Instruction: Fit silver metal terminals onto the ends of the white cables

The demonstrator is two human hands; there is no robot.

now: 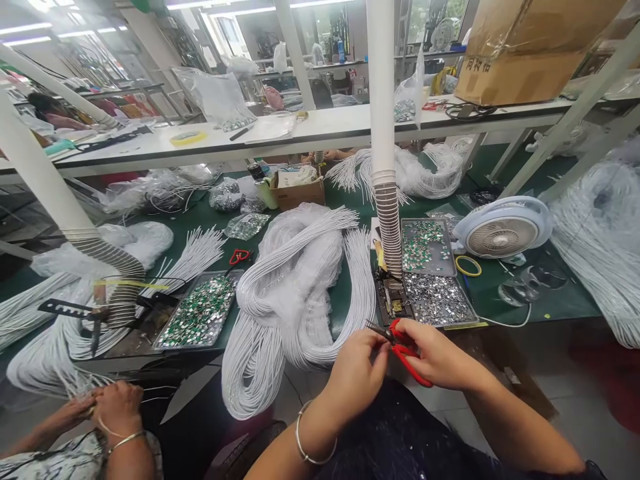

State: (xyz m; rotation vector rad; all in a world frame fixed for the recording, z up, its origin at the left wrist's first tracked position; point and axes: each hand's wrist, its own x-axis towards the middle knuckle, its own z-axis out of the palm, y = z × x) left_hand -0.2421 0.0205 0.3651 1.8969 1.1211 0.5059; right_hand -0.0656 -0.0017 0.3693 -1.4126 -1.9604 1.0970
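Note:
Near the front edge of the bench, my right hand (pixel 435 350) is closed round the red handles of a pair of pliers (pixel 411 363). Their dark, pointed jaws reach up and left, past the fingertips of my left hand (pixel 357 363). That left hand is pinched right beside the jaws; whatever is in its fingers is hidden or too small to name. Just beyond both hands lies a large looped bundle of white cables (pixel 260 353), partly wrapped in clear plastic. A dark metal fixture (pixel 395 303) stands under the ribbed end of a white duct (pixel 387 220).
Right of the duct are a tray of small green boards (pixel 425 247), a tray of small metal parts (pixel 437 300) and a fan (pixel 503 230). Another board tray (pixel 200 310) is at left. A co-worker's hands (pixel 115 407) work at lower left. A shelf (pixel 330 127) crosses above.

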